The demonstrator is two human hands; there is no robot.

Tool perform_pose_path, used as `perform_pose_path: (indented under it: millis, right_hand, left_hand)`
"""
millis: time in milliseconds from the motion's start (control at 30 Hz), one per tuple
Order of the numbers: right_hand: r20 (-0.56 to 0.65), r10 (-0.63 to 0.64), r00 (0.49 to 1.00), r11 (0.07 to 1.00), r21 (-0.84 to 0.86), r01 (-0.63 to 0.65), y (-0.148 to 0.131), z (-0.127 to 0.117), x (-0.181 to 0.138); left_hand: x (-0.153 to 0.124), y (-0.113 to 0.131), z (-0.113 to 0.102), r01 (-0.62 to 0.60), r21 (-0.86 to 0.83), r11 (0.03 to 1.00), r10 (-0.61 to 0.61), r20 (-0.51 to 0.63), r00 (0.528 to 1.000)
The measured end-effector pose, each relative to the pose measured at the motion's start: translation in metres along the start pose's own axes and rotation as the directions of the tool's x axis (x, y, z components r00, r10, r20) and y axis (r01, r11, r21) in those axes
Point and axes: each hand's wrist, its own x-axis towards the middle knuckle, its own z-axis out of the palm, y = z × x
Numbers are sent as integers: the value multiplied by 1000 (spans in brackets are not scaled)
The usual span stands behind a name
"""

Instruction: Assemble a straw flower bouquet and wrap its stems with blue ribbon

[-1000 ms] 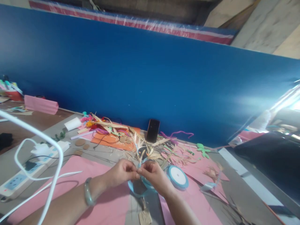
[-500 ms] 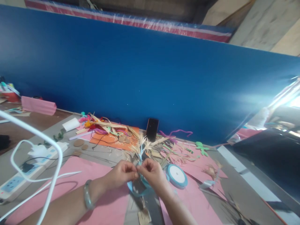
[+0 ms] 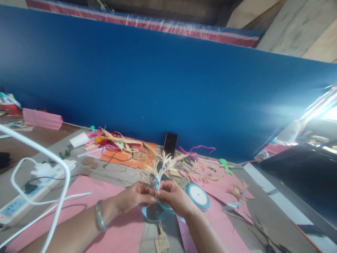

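Observation:
A small bunch of straw-coloured husk flowers on light blue stems stands upright between my hands. My left hand, with a bracelet on its wrist, is closed in a pinch at the base of the stems. From the other side my right hand also pinches the stems, thumb against fingers. Light blue ribbon hangs in loops beneath both hands. A ribbon spool with a white centre lies just right of my right hand. The exact ribbon in my fingertips is partly hidden.
A phone leans against the blue partition. Pink sheets, husk scraps and an orange sheet cover the table. A power strip with white cables sits left; scissors lie front right.
My right hand has turned slightly and its fingers spread further along the stems. The husk flowers have tilted a little right and stand clearer above my hands. Other things stay put.

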Motion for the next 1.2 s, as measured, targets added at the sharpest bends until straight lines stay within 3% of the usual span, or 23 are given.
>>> perform_pose_path:
  millis: [167, 400, 567, 867, 967, 1033, 1133, 1200]
  right_hand:
    - [-52, -49, 997, 981, -189, 38, -6, 6, -1]
    - [-251, -160, 955, 930, -363, 60, -1, 9, 3]
    - [-286, -222, 932, 866, -496, 53, 0, 9, 3]
    - [-337, -304, 891, 746, -666, 2, -6, 16, -1]
    - [-333, -291, 897, 762, -647, 8, -6, 17, -1]
    - [-296, -216, 930, 834, -551, 19, -5, 14, -2]
    - [-134, -85, 987, 959, -278, 45, -5, 6, -2]
    - [-24, -51, 998, 990, -130, 48, -5, 1, -3]
  left_hand:
    - [8, -12, -5, -4, 40, 999, 5, -23, 1000]
    - [11, -24, -7, -95, 129, 987, 113, -134, 985]
    - [3, -15, 5, -158, 212, 964, 189, -136, 973]
    - [2, -19, 10, -158, 208, 965, 198, -185, 963]
    - [2, -17, 9, -160, 195, 968, 191, -149, 970]
    - [2, -14, 9, -139, 147, 979, 154, -95, 984]
    - [0, -11, 8, -100, 43, 994, 102, -57, 993]
    - [-1, -9, 7, -81, -8, 997, 80, -43, 996]
